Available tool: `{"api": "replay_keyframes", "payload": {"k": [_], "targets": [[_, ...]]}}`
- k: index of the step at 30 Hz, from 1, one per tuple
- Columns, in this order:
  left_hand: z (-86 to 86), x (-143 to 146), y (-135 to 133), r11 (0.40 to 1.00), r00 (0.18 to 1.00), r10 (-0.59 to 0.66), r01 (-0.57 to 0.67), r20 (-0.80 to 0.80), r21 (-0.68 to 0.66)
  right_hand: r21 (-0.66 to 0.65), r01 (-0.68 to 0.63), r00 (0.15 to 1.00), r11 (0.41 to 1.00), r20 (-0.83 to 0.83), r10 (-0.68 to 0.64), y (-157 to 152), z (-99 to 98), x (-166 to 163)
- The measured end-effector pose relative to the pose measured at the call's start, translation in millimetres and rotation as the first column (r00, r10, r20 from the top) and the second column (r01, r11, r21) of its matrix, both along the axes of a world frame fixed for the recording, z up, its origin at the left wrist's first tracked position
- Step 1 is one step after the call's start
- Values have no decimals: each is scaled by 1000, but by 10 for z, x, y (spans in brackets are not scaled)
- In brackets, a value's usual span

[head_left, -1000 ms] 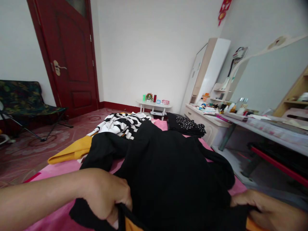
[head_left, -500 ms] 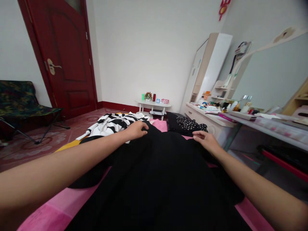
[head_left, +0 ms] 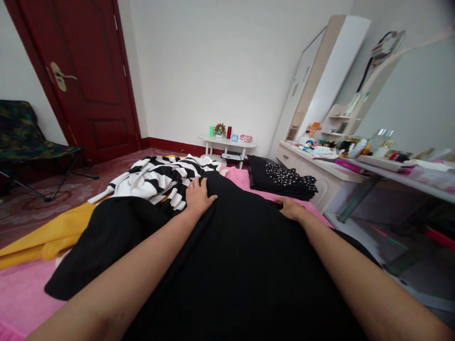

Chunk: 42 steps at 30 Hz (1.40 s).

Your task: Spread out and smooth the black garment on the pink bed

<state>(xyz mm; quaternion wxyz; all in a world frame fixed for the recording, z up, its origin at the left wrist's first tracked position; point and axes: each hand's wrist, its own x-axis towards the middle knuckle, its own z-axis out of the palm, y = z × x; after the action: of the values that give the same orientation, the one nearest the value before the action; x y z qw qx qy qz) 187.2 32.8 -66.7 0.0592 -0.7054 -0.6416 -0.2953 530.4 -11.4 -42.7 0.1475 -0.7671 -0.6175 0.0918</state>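
the large black cloth garment (head_left: 241, 265) now lies spread flat over the pink bed cover (head_left: 21, 298), no longer bunched; left hand (head_left: 197, 196) presses open-palmed on its far edge beside the black-and-white striped top (head_left: 159, 177); right hand (head_left: 291, 208) rests flat, gripping nothing.

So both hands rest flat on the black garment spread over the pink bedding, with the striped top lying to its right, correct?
Not quite. The head view shows the striped top to the left of the black garment, beside the left hand; the right hand also lies flat.
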Motion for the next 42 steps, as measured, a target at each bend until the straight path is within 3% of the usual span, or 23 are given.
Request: {"api": "replay_keyframes", "payload": {"k": [7, 9, 11, 12, 14, 16, 18, 19, 21, 23, 25, 27, 30, 33, 38, 42], "targets": [[71, -79, 43, 997, 990, 44, -35, 135, -74, -101, 22, 988, 995, 153, -6, -98, 176, -351], [73, -91, 23, 993, 982, 48, -28, 181, -114, -20, 57, 971, 998, 233, -50, -220, 258, -454], [70, -101, 1, 993, 968, 32, -2, 250, -121, 214, 91, 946, 973, 288, -152, -381, 358, -505], [71, -107, -10, 995, 953, -11, 39, 303, -87, 372, 98, 937, 923, 278, -212, -476, 410, -507], [89, -127, -35, 986, 897, -163, 160, 411, 42, 652, 74, 952, 754, 179, -249, -694, 496, -465], [140, -164, -79, 951, 824, -309, 261, 474, 167, 804, -7, 986, 595, 104, -128, -950, 538, -379], [229, -225, -171, 924, 784, -381, 314, 490, 216, 824, -149, 989, 547, 130, 74, -1242, 526, -283], [284, -266, -246, 907, 773, -422, 355, 474, 228, 787, -231, 972, 572, 163, 169, -1398, 505, -241], [406, -367, -465, 824, 725, -567, 508, 391, 252, 612, -390, 920, 688, 223, 322, -1718, 452, -192], [526, -487, -771, 670, 630, -740, 719, 236, 186, 346, -466, 882, 814, 255, 397, -2016, 407, -202], [626, -608, -1126, 514, 514, -854, 858, 78, -21, 122, -440, 876, 890, 274, 396, -2257, 383, -263], [697, -713, -1470, 433, 437, -899, 866, -40, -249, 15, -389, 890, 921, 265, 371, -2423, 378, -345], [768, -823, -1844, 453, 431, -889, 782, -152, -429, -32, -389, 898, 921, 210, 387, -2540, 370, -425], [846, -893, -1977, 493, 447, -868, 724, -217, -482, -72, -446, 868, 892, 209, 451, -2540, 332, -402], [973, -1042, -1769, 577, 467, -816, 700, -341, -421, -113, -430, 875, 896, 194, 444, -2432, 265, -321], [888, -1150, -1459, 633, 488, -761, 701, -427, -327, -89, -430, 890, 899, 124, 438, -2408, 264, -377]]}}
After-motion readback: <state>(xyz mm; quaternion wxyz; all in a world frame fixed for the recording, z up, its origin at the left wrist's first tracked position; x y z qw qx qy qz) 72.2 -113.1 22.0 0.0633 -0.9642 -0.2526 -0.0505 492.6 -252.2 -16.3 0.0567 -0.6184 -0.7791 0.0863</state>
